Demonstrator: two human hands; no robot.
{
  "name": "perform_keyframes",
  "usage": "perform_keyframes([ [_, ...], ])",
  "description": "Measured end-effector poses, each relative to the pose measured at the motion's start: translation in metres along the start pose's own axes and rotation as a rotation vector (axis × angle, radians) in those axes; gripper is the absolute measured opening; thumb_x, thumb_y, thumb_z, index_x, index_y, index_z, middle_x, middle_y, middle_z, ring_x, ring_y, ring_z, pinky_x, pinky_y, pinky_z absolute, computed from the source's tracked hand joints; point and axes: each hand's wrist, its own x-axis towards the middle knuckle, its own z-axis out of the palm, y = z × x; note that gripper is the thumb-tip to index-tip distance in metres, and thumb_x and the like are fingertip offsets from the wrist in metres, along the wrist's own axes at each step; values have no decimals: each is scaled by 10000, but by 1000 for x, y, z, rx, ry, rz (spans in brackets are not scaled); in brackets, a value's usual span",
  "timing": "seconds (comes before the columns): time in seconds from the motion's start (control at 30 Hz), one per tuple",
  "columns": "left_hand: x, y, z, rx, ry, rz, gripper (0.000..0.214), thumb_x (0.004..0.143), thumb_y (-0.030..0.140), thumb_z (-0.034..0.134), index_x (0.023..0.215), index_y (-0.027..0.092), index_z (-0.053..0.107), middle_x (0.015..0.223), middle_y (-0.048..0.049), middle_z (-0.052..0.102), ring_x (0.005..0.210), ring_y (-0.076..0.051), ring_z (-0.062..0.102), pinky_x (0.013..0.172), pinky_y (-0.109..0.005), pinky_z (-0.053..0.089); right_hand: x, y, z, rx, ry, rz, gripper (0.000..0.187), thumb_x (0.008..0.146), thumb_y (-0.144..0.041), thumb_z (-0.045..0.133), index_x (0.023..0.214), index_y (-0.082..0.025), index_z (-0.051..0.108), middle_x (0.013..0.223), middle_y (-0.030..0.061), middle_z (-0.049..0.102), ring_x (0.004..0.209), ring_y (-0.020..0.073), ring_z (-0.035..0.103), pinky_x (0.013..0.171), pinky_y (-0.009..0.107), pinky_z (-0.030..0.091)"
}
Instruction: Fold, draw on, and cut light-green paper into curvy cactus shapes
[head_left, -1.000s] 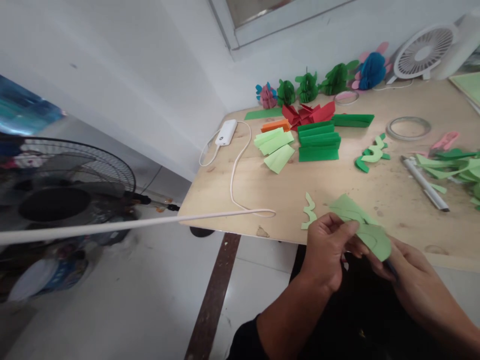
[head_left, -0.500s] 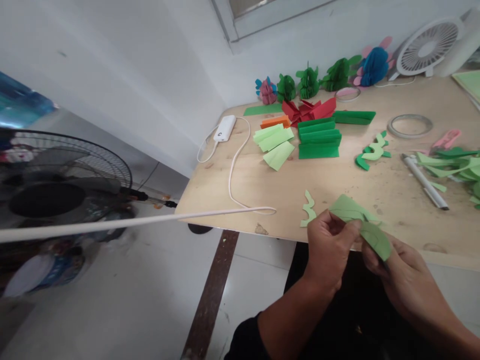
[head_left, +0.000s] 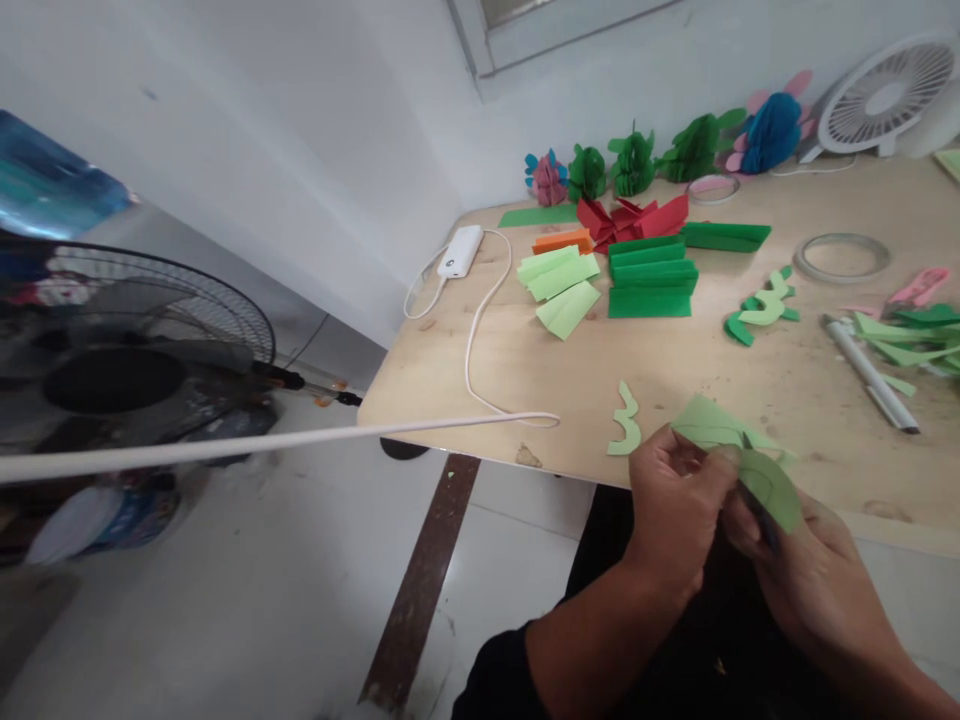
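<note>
My left hand (head_left: 679, 495) pinches a light green sheet of paper (head_left: 705, 415) with curved pencil-like lines on it, just above the table's front edge. Closed around a pair of scissors (head_left: 763, 520) is my right hand (head_left: 814, 560); the handles are mostly hidden. A dark blade tip pokes up through the paper, and a partly cut flap hangs over the right fingers. Left of my hands lies a wavy light green cutout (head_left: 624, 420). Further back sit more wavy green cutouts (head_left: 765, 305).
Pleated green papers (head_left: 652, 280), red folded paper (head_left: 634, 220) and paper figures (head_left: 634, 165) stand toward the wall. A pen (head_left: 870, 375), tape roll (head_left: 841, 257) and scraps (head_left: 919, 335) lie right. A white cable (head_left: 469, 350) crosses the left side, near a floor fan (head_left: 127, 370).
The view has shifted slightly, so things on the table appear a little further right. The blade tip now shows above the paper, and the flap on the right stands further away from the sheet.
</note>
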Motion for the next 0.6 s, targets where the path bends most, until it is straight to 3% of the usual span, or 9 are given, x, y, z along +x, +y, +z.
perform_keyframes([
  [0.27,-1,1,2,-12,-35,-28,240,653,340,800,673,189,615,566,26,561,465,-89,506,462,-209,399,0,6,-3,40,-9,28,509,832,-580,627,490,-248,447,519,-23,364,512,131,325,470,305,300],
  [0.47,-2,-1,2,6,-9,-4,269,662,342,820,630,207,590,521,19,542,641,-166,645,584,-246,501,-2,9,-5,92,-15,41,477,856,-543,624,507,-254,472,529,-21,364,523,140,318,480,313,298],
  [0.6,-2,-3,3,4,-25,-12,280,681,360,820,631,216,585,478,33,507,618,-174,647,605,-271,523,-2,8,-3,130,-20,76,459,844,-536,638,522,-256,470,536,-22,357,534,143,304,477,313,300],
])
